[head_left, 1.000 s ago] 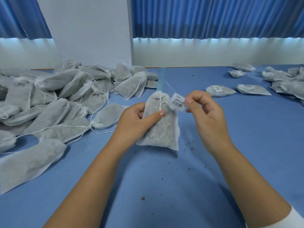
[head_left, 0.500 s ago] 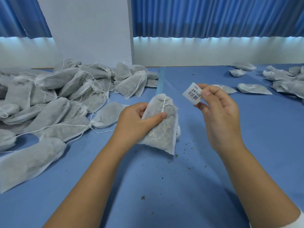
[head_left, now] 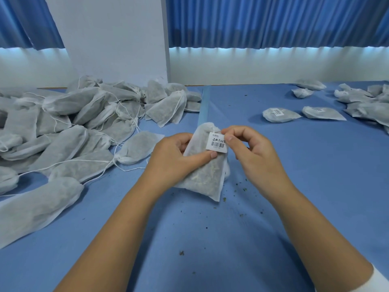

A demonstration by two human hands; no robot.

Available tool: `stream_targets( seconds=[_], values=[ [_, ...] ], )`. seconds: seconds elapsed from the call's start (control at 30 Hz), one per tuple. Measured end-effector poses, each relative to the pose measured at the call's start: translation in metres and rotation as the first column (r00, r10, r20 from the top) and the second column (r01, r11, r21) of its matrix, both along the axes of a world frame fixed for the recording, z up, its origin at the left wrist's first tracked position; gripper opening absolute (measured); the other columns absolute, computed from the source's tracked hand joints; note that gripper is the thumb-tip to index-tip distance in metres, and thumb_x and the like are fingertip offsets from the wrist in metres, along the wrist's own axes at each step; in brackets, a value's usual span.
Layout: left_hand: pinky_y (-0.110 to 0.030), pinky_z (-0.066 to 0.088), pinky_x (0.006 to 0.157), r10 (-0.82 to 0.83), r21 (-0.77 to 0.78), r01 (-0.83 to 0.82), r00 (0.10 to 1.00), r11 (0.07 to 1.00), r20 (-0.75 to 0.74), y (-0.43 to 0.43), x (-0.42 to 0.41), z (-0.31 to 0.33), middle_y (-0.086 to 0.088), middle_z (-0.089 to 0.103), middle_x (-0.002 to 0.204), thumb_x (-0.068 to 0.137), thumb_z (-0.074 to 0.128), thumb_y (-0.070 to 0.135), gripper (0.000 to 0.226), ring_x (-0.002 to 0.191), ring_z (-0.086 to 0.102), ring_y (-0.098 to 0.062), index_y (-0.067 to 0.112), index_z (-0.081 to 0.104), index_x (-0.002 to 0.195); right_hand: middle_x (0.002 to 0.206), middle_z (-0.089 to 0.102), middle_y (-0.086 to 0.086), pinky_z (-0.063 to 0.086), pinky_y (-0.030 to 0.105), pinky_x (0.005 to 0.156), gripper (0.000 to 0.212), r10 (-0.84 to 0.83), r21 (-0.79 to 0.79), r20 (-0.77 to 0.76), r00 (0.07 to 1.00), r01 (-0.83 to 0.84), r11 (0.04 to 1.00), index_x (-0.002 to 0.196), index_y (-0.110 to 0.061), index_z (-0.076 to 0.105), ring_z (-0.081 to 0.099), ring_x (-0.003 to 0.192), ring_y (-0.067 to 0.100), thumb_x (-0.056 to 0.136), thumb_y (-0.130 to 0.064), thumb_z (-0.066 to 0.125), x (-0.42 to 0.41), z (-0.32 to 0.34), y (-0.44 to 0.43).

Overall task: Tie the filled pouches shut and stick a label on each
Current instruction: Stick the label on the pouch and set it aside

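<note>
Pouch (head_left: 207,175) sits gripped in the left hand (head_left: 174,159); the right hand (head_left: 252,152), at its three o'clock, pinches the label (head_left: 217,142) over its upper part.

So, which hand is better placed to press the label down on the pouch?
Probably the right hand: its fingertips pinch the label at its right edge, against the top of the pouch. The left hand is busy gripping the pouch, its thumb lying just under the label.
</note>
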State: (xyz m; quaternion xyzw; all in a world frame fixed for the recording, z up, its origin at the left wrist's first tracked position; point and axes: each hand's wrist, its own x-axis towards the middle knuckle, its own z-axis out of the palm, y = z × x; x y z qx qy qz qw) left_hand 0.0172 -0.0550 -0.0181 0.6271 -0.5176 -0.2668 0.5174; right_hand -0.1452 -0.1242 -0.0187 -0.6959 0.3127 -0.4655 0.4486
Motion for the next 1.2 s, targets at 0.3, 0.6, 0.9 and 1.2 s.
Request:
stream_targets(
  seconds=[0.3, 0.6, 0.9, 1.2],
  values=[
    [-0.029, 0.059, 0.073, -0.011, -0.01, 0.011, 1.0, 1.0, 0.023, -0.0006, 0.0008, -0.002, 0.012, 0.077, 0.085, 0.072, 0.087, 0.035, 0.029, 0.079, 0.073, -0.006, 0.028, 0.076, 0.097, 0.1, 0.07, 0.0, 0.046, 0.012, 0.066, 0.004, -0.106, -0.01, -0.011, 0.994, 0.105, 0.994, 0.085, -0.017, 0.068, 0.064, 0.091, 0.004, 0.088, -0.015, 0.069, 0.0045, -0.003, 0.0016],
    [-0.046, 0.055, 0.072, 0.033, -0.081, -0.037, 0.998, 0.996, -0.054, -0.0018, -0.0055, -0.002, -0.004, 0.076, 0.082, 0.09, 0.07, 0.039, 0.022, 0.076, 0.07, -0.02, 0.018, 0.076, 0.09, 0.099, 0.064, -0.007, 0.042, 0.017, 0.062, 0.009, -0.175, -0.106, -0.002, 0.985, 0.174, 0.979, 0.081, -0.028, 0.069, 0.058, 0.083, 0.004, 0.084, -0.021, 0.074, 0.0062, -0.0058, 0.0063],
    [-0.042, 0.052, 0.072, -0.028, -0.117, 0.014, 0.993, 0.993, -0.118, -0.0022, -0.0054, -0.0021, -0.013, 0.075, 0.089, 0.095, 0.065, 0.026, 0.015, 0.077, 0.066, -0.023, 0.016, 0.075, 0.092, 0.092, 0.074, -0.004, 0.047, 0.012, 0.063, 0.026, -0.094, 0.187, 0.162, 0.982, 0.063, 0.98, 0.11, -0.028, 0.06, 0.064, 0.076, 0.0, 0.087, -0.026, 0.071, 0.0054, -0.003, 0.0023],
    [-0.028, 0.05, 0.068, -0.001, -0.115, -0.022, 0.98, 0.993, -0.199, -0.0047, -0.004, -0.0027, -0.005, 0.076, 0.084, 0.094, 0.067, 0.028, 0.014, 0.072, 0.065, -0.01, 0.019, 0.075, 0.089, 0.089, 0.076, -0.003, 0.052, 0.021, 0.061, 0.022, 0.046, 0.267, 0.112, 0.993, -0.074, 0.961, 0.108, -0.02, 0.064, 0.068, 0.076, 0.008, 0.088, -0.029, 0.069, 0.0015, 0.0007, -0.001]
  ],
)
